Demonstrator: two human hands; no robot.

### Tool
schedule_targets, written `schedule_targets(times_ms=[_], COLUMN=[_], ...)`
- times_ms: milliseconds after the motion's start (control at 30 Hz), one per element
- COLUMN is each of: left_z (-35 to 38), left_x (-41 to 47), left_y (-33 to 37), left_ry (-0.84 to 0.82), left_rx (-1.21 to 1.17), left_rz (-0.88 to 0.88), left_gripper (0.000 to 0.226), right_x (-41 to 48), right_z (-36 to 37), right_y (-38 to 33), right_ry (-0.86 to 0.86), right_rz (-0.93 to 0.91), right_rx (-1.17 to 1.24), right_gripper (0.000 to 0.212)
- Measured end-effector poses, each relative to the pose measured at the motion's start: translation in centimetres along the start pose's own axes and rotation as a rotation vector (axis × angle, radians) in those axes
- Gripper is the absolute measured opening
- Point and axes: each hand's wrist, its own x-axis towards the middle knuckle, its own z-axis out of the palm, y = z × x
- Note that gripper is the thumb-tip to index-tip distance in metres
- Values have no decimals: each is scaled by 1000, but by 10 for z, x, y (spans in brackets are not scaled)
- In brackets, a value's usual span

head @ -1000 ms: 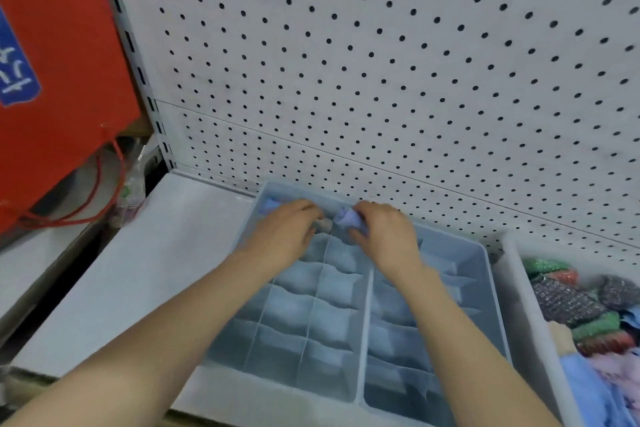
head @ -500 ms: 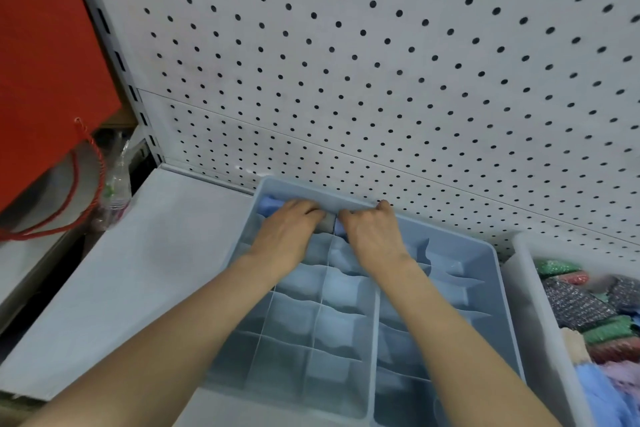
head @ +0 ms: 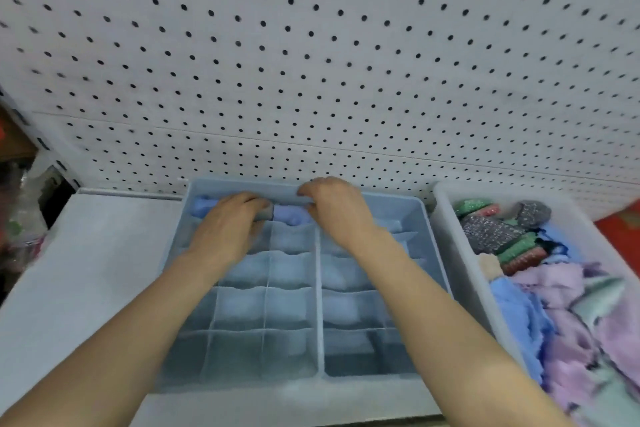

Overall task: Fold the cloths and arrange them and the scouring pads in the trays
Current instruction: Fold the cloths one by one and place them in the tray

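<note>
A blue-grey divided tray [head: 320, 308] lies on the shelf against the pegboard. A rolled blue cloth [head: 202, 205] sits in its far-left compartment, and my left hand [head: 230, 229] lies over it with fingers curled down onto it. A second blue cloth [head: 291, 215] fills the compartment beside it. My right hand [head: 336, 210] is at that cloth's right end, fingers hooked over the tray's far rim and thumb against the cloth. The other compartments look bare. Scouring pads [head: 495, 234], silver, green and red, and loose blue and lilac cloths [head: 568, 315] fill a white bin [head: 450, 218] on the right.
A white pegboard wall [head: 329, 62] rises right behind the tray. Bare grey shelf surface [head: 86, 270] extends left of the tray. Clutter and a plastic bottle [head: 20, 218] sit beyond the shelf's left edge. Something red [head: 620, 236] shows at the far right.
My right hand has pushed the blue cloth it held down into the far-row compartment. Both hands stay at the tray's far row. My view has swung right, showing more of the white bin.
</note>
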Motion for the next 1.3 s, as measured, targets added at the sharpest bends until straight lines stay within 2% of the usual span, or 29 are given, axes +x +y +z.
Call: schedule_targets(times_ms=[100, 233, 333, 400, 533, 567, 633, 700, 800, 933, 1000, 1100, 1167, 1300], left_z=[-2, 16, 36, 47, 72, 77, 86, 88, 79, 40, 12, -32, -56, -93], left_x=[1, 7, 10, 10, 13, 15, 18, 18, 15, 12, 16, 25, 29, 27], left_y=[35, 104, 163, 201, 249, 254, 258, 258, 256, 274, 287, 298, 297, 285], left_ry=[22, -14, -72, -107, -170, -178, -187, -208, -244, -155, -133, -111, -66, 50], left_rx=[-35, -102, -178, -193, -141, -128, -107, -98, -157, -681, -913, -1114, -1173, -1134], left_rz=[52, 189, 320, 383, 439, 447, 448, 425, 342, 165, 128, 100, 100, 70], left_gripper=[32, 30, 31, 37, 50, 50, 45, 43, 39, 39, 55, 78, 69, 30], right_x=[-44, -115, -163, -185, -196, -193, -188, -185, -183, -170, -162, -153, -148, -138], right_z=[-29, -65, -77, -76, -61, -58, -59, -74, -115, -173, -194, -218, -227, -228], right_y=[42, 124, 191, 225, 238, 235, 234, 239, 244, 224, 206, 181, 166, 138], right_ry=[204, 352, 257, 120, -123, -182, -227, -142, 78, 287, 356, 349, 329, 379], right_rz=[89, 319, 564, 591, 423, 362, 298, 283, 214, 72, -34, -165, -201, -198], right_rx=[134, 100, 127, 189, 475, 496, 485, 507, 714, 895, 905, 947, 936, 891], right_gripper=[27, 22, 20, 17, 35, 33, 14, 10, 6, 7, 5, 2, 5, 4])
